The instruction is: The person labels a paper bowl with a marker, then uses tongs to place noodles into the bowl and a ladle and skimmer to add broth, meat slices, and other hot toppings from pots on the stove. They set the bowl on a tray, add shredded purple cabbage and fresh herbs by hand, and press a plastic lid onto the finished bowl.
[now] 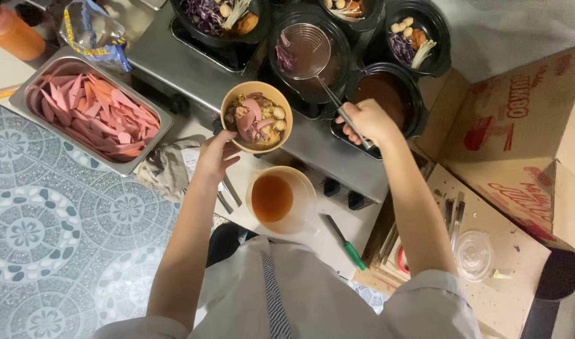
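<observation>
The left hand (215, 157) cupped a round tan paper bowl (256, 117) of noodles and pink sausage slices from beneath, over the steel worktop (174, 63). At three o'clock, the right hand (367, 120) closed tightly around the thin metal handle of a wire-mesh strainer (306, 50), resting in a glossy black pot (309, 56) of dark broth.

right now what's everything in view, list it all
bowl: one, tan, full of food, held over the stove
strainer: one, wire, in a black pot
black pots: about five, on the stove at top
steel tray: one, pink sausage slices, left
jug: one, clear, brown liquid, below the bowl
squeeze bottle: one, orange, top left
cloth: one, grey, beside the tray
cardboard box: one, brown, right
plastic lid: one, clear, lower right
left hand: grip under the bowl
right hand: grip on the strainer handle
</observation>
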Demonstrator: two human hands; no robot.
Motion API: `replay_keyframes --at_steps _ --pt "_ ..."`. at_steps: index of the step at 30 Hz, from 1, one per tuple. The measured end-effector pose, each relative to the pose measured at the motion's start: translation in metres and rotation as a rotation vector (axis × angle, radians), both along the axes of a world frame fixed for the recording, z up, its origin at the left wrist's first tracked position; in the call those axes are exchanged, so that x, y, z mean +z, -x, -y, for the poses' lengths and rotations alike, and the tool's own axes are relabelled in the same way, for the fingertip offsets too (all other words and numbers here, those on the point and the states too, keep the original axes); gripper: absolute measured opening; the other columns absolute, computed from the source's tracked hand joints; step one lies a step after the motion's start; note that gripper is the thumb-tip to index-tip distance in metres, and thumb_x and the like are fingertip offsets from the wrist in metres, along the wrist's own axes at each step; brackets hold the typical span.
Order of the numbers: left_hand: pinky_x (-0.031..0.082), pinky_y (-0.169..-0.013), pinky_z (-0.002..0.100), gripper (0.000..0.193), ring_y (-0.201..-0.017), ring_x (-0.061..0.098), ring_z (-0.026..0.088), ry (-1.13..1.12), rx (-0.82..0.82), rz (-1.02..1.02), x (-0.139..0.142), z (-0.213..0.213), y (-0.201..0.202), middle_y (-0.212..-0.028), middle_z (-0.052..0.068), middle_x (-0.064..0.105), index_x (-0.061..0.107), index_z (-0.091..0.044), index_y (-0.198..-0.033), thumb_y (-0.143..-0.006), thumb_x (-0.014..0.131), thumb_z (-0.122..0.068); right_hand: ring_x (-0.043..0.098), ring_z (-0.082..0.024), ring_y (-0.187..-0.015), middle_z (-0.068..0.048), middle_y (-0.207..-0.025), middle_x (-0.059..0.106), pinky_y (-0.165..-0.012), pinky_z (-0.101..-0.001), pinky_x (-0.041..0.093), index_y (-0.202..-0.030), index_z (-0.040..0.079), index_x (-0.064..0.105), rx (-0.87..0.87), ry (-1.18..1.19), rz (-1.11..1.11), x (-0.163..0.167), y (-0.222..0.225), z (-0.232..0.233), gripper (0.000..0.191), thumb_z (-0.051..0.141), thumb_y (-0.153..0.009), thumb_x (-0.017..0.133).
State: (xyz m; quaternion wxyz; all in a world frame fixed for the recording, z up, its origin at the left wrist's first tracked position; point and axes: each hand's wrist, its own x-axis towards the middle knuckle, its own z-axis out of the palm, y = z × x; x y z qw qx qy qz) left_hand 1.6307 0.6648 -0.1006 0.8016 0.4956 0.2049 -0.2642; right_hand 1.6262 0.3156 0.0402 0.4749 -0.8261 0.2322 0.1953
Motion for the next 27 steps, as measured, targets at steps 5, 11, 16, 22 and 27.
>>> replay_keyframes --at_steps 5,11,16,22,27 --pt "0.058 -0.088 0.042 0.04 -0.093 0.069 0.026 0.022 0.011 0.03 -0.005 0.003 -0.001 -0.102 0.013 0.069 0.066 0.003 -0.108 -0.08 0.073 -0.025 0.049 -0.014 -0.045 -0.007 -0.062 0.058 -0.042 -0.0312 0.041 -0.103 -0.006 0.07 -0.086 -0.149 -0.035 -0.024 0.011 0.008 0.048 0.033 -0.107 0.044" --pt "0.06 -0.088 0.041 0.041 -0.088 0.069 0.027 0.023 0.033 0.104 -0.004 -0.004 0.001 -0.099 0.014 0.068 0.063 0.005 -0.11 -0.081 0.071 -0.022 0.043 -0.012 -0.044 -0.005 -0.062 0.053 -0.041 -0.0305 0.037 -0.108 -0.007 0.069 -0.129 -0.256 -0.011 -0.028 0.025 0.02 0.046 0.033 -0.107 0.044" --pt "0.06 -0.087 0.042 0.04 -0.087 0.07 0.027 0.044 0.025 0.162 0.013 -0.008 -0.002 -0.099 0.016 0.069 0.062 0.007 -0.109 -0.083 0.071 -0.022 0.043 -0.012 -0.043 -0.005 -0.061 0.051 -0.04 -0.0303 0.035 -0.108 -0.007 0.067 -0.154 -0.26 0.038 -0.002 0.036 0.027 0.045 0.033 -0.107 0.045" --pt "0.061 -0.084 0.042 0.038 -0.081 0.071 0.025 0.073 0.07 0.193 0.047 0.0 -0.01 -0.091 0.014 0.071 0.063 0.005 -0.104 -0.08 0.071 -0.023 0.042 -0.011 -0.046 -0.003 -0.063 0.05 -0.042 -0.0294 0.034 -0.111 -0.005 0.068 -0.155 -0.1 0.064 0.063 0.047 0.025 0.043 0.031 -0.106 0.045" --pt "0.059 -0.077 0.038 0.039 -0.078 0.07 0.022 0.01 0.075 0.19 0.074 0.012 -0.023 -0.085 0.013 0.07 0.063 0.005 -0.102 -0.08 0.072 -0.027 0.042 -0.01 -0.047 -0.003 -0.064 0.052 -0.044 -0.029 0.036 -0.114 -0.003 0.069 -0.136 -0.018 0.141 0.112 0.062 0.018 0.043 0.031 -0.107 0.044"
